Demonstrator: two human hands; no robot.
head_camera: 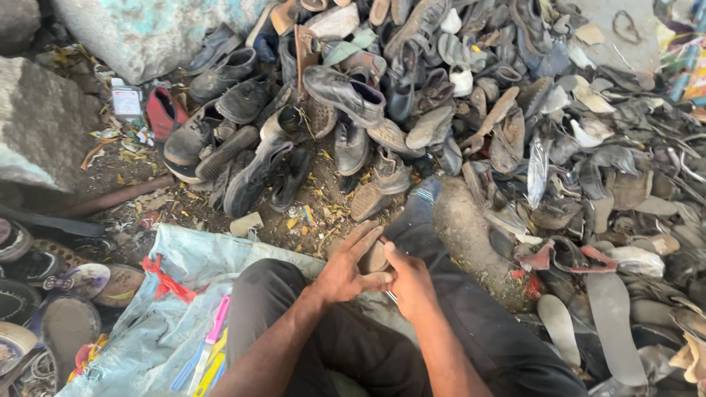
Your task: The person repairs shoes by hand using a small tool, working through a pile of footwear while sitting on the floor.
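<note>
Dark-trousered lap sat nearest; left hand cupped tan sole piece, fingers wrapped round it; right hand pinched its edge w/ fingers narrow; best kept braced vs. knee, grip firm.

A small white rectangular carton with a pale pink label stands upright on the littered ground at upper left, just beside a red shoe.
</note>
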